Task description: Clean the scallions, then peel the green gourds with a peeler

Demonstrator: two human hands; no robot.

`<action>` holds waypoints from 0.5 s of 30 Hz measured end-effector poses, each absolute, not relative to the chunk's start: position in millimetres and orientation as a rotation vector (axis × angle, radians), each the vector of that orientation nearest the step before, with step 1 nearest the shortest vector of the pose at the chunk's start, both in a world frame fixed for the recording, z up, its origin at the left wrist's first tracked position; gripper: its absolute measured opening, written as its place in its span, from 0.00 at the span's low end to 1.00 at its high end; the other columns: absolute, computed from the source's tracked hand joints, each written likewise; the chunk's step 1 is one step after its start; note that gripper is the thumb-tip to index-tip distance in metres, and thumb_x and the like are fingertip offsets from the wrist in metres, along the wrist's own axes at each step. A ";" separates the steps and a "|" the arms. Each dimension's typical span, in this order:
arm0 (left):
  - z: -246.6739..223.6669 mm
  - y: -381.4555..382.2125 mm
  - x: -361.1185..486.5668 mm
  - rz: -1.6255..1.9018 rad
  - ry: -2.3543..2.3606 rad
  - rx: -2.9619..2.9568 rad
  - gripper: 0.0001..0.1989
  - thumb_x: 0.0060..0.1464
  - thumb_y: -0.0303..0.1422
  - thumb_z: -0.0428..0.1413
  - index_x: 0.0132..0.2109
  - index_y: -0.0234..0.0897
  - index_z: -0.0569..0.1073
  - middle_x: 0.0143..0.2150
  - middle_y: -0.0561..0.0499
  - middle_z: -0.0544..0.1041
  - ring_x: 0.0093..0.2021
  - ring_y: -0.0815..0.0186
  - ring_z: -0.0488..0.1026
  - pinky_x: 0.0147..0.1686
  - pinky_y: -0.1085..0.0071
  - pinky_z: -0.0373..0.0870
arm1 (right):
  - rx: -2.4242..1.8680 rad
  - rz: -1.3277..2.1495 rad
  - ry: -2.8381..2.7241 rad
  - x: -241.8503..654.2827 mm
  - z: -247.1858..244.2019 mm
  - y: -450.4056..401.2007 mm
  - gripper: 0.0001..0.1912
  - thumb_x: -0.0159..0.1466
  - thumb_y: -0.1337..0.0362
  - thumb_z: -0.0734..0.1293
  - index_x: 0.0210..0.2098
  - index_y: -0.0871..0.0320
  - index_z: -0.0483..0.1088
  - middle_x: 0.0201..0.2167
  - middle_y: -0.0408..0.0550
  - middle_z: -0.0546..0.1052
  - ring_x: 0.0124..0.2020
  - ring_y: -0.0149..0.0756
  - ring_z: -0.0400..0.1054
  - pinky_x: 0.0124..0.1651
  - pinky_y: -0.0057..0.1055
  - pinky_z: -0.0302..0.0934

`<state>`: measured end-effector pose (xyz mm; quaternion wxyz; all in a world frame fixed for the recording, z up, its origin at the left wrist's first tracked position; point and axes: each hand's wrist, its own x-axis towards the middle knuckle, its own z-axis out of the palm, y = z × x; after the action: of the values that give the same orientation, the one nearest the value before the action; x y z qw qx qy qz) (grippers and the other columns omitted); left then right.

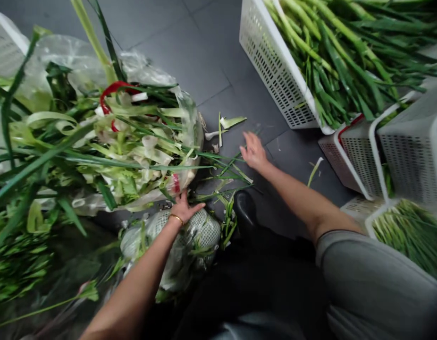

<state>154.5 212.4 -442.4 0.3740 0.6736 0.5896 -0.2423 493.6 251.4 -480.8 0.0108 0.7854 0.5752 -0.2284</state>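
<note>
My left hand [183,208], a bangle at its wrist, is spread with thumb out, at the lower edge of a clear plastic bag [192,125]. Pale and green leek trimmings [144,151] heap the bag, with a red strip [114,92] among them. Below that hand lies a white mesh-patterned thing [204,231], partly wrapped in plastic. Over the dark floor, my right hand [254,150] reaches out with its fingers apart and nothing visible in them. Loose green leaf strips [229,165] lie just left of it; whether its fingertips touch any is unclear.
A white perforated crate [275,71] full of long green stalks [346,52] stands upper right. Below it are more crates [404,137] and another bunch of greens [409,231]. Leafy greens [20,264] lie at lower left. A black boot [245,208] is between my arms.
</note>
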 end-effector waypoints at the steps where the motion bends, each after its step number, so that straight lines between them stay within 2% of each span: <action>1: -442.5 211.3 155.2 -0.654 1.482 1.758 0.56 0.42 0.56 0.59 0.69 0.35 0.43 0.68 0.30 0.48 0.64 0.42 0.57 0.56 0.55 0.63 | 2.413 -0.739 1.977 488.5 -483.2 282.3 0.32 0.67 0.55 0.55 0.67 0.60 0.47 0.66 0.60 0.51 0.66 0.52 0.45 0.63 0.53 0.47; 3: -445.5 209.3 163.4 -0.735 1.473 1.798 0.58 0.41 0.52 0.62 0.70 0.35 0.41 0.67 0.27 0.48 0.62 0.40 0.60 0.55 0.55 0.64 | 2.366 -0.781 2.112 470.5 -492.5 351.8 0.34 0.67 0.53 0.56 0.68 0.59 0.43 0.68 0.60 0.43 0.67 0.59 0.37 0.61 0.63 0.42; 5: -451.6 209.6 174.8 -0.801 1.487 1.783 0.52 0.46 0.45 0.61 0.70 0.35 0.41 0.64 0.26 0.52 0.57 0.42 0.67 0.52 0.56 0.66 | 2.268 -0.879 2.083 447.7 -504.5 415.5 0.32 0.69 0.54 0.52 0.67 0.63 0.43 0.68 0.62 0.39 0.66 0.67 0.34 0.56 0.70 0.38; 8: -462.8 216.3 183.9 -0.789 1.495 1.741 0.45 0.51 0.38 0.58 0.69 0.35 0.43 0.62 0.27 0.57 0.51 0.45 0.73 0.49 0.57 0.68 | 2.063 -0.980 2.024 428.2 -518.4 458.3 0.27 0.69 0.60 0.54 0.64 0.66 0.51 0.66 0.61 0.46 0.65 0.68 0.37 0.54 0.73 0.34; 10: -469.5 222.4 185.3 -0.700 1.502 1.713 0.43 0.51 0.35 0.57 0.69 0.34 0.45 0.63 0.27 0.58 0.52 0.45 0.71 0.50 0.57 0.68 | 1.962 -0.965 2.166 433.1 -522.1 438.6 0.25 0.68 0.62 0.56 0.62 0.65 0.56 0.65 0.60 0.52 0.65 0.62 0.42 0.57 0.69 0.37; 12: -475.2 227.0 190.2 -0.571 1.561 1.648 0.40 0.51 0.32 0.57 0.67 0.31 0.50 0.63 0.29 0.60 0.56 0.45 0.68 0.53 0.56 0.66 | 1.886 -0.942 2.350 443.2 -519.7 387.0 0.24 0.68 0.63 0.56 0.61 0.65 0.59 0.65 0.60 0.54 0.65 0.56 0.45 0.61 0.60 0.44; 15: -481.3 227.5 213.4 -0.298 1.795 1.395 0.31 0.50 0.31 0.56 0.61 0.28 0.60 0.60 0.31 0.64 0.61 0.46 0.62 0.58 0.55 0.59 | 2.067 -0.946 2.207 432.9 -504.7 284.0 0.26 0.68 0.59 0.56 0.62 0.65 0.58 0.66 0.60 0.54 0.67 0.53 0.42 0.63 0.54 0.45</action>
<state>213.4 227.5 -481.3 0.4119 0.5545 0.7133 -0.1185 432.9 284.0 -504.7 -0.0134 0.6524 0.6964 -0.2986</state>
